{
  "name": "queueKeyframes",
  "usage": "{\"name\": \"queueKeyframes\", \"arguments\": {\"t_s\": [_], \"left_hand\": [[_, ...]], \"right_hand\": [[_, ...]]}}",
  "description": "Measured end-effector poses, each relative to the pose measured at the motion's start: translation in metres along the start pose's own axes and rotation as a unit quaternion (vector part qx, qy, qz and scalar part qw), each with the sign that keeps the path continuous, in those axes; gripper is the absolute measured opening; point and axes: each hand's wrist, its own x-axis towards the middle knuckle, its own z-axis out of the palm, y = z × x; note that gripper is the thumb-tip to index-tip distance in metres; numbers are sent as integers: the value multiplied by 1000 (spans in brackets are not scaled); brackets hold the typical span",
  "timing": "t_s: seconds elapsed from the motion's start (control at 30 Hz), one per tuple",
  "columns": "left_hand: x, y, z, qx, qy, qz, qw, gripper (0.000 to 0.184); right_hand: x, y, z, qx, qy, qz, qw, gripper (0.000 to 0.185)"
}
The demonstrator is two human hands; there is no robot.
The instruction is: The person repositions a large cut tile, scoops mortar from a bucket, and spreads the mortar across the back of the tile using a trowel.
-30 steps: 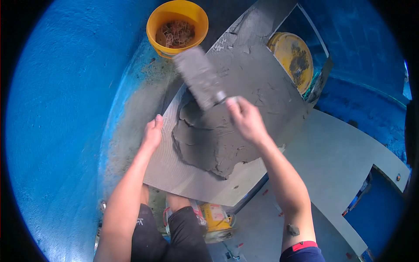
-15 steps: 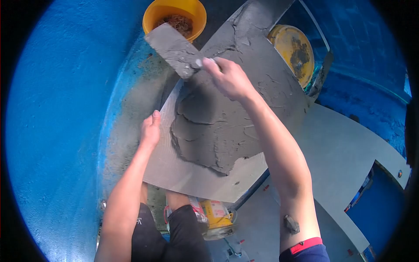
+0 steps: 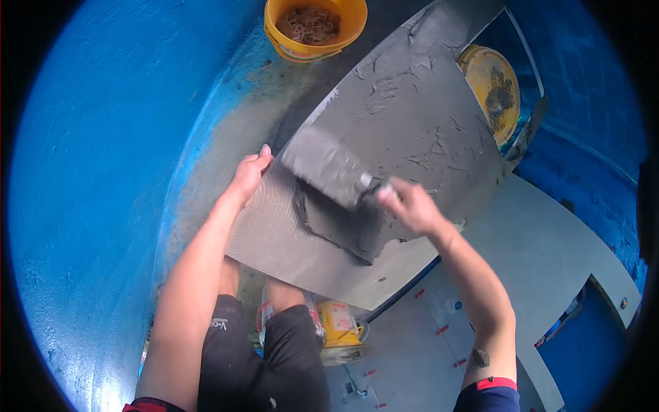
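My right hand (image 3: 414, 208) is closed around the handle of a flat trowel (image 3: 322, 165), whose blade is blurred by motion. The blade lies over a layer of wet grey mortar (image 3: 432, 103) on a large flat tile (image 3: 268, 233). Along the near end the tile's surface is bare, with fine ridges. At the tile's left edge, my left hand (image 3: 250, 177) grips with the thumb on top; its other fingers are mostly hidden. A thicker ridge of mortar (image 3: 333, 237) ends just below the trowel.
A yellow bucket (image 3: 316, 51) with stringy brown scraps stands beyond the tile. Another yellow bucket (image 3: 491, 93), stained with mortar, is on the right. A blue wall (image 3: 103, 172) rises close on my left. Grey flooring with red clips (image 3: 443, 329) lies at lower right.
The trowel has come from beyond the tile's left edge toward me and right, onto the mortar, smoothing its far part. My left hand still grips the edge. The whole view has shifted.
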Motion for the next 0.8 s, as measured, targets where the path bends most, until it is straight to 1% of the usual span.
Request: {"name": "queueKeyframes", "arguments": {"t_s": [0.03, 0.07, 0.1, 0.13, 0.2, 0.23, 0.27, 0.3, 0.33, 0.4, 0.43, 0.5, 0.53, 0.57, 0.6, 0.63, 0.67, 0.7, 0.73, 0.8], "left_hand": [[-1, 3, -3, -1, 3, 1, 1000, 56], [-3, 6, -6, -84, -47, -30, 995, 56], [-7, 7, -7, -168, -97, -60, 979, 57], [-10, 8, -6, -170, -96, -62, 979, 57], [-11, 10, -6, -151, -88, -41, 984, 58], [-11, 9, -5, -150, -87, -42, 984, 58], [-11, 9, -3, -146, -79, -35, 986, 58], [-12, 6, -3, -142, -71, -29, 987, 58], [-12, 5, -3, -141, -69, -31, 987, 58], [-8, 2, -7, -123, -85, -24, 988, 56], [-5, 1, -9, -121, -84, -25, 989, 56], [-3, -3, -11, -79, -68, -25, 994, 52], [-5, -6, -13, -77, -67, -32, 994, 52], [-15, 2, -9, -85, -84, -46, 992, 51], [-22, 6, -7, -93, -101, -57, 989, 50], [-24, -1, -10, -92, -99, -63, 989, 50], [-21, -11, -16, -54, -67, -76, 993, 49], [-19, -19, -19, -14, -34, -88, 995, 49], [-16, -21, -20, -10, -34, -88, 995, 49], [-14, -24, -21, -28, -40, -78, 996, 49]], "right_hand": [[-6, -3, 10, -74, -6, 5, 997, 55], [-9, -5, 18, -148, -14, 10, 989, 56], [-9, -6, 24, -238, 77, -68, 966, 51], [-6, -6, 23, -238, 74, -68, 966, 51], [14, -13, 10, -307, 186, -120, 926, 47], [26, -18, 4, -323, 199, -132, 916, 45], [39, -22, -1, -328, 223, -142, 907, 45], [51, -27, -7, -307, 240, -138, 911, 46], [61, -34, -14, -304, 239, -137, 912, 46], [77, -43, -28, -271, 300, -73, 912, 47], [82, -40, -30, -268, 301, -72, 912, 47], [81, -29, -37, -215, 380, -22, 899, 45], [71, -22, -37, -211, 376, -18, 902, 45], [55, -14, -35, -118, 341, 11, 932, 45], [39, -7, -32, -24, 304, 39, 952, 44], [22, 10, -19, 2, 266, 47, 963, 44], [6, 28, 0, 27, 231, 53, 971, 45], [-11, 35, 23, 15, 192, 49, 980, 46], [-27, 38, 46, 4, 154, 43, 987, 47], [-50, 28, 93, 55, 65, 79, 993, 46]]}}
